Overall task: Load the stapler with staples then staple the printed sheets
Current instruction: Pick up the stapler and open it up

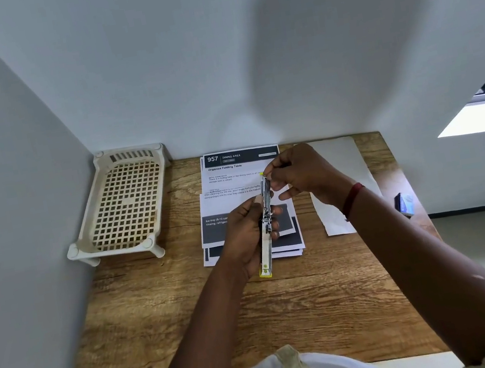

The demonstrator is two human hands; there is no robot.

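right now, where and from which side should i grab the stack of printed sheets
Probably the left edge near its front corner, coming from the left. The printed sheets lie flat and fanned on the table, far edge at the wall, while the left hand and right hand hold the stapler over the middle and right. Slide fingers under, thumb on top.

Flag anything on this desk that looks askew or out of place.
The printed sheets are not squared: the pile is fanned, with edges offset at the near end. The blank white sheet beside them has an uneven, seemingly torn near edge. A small box sits at the right edge of the table.
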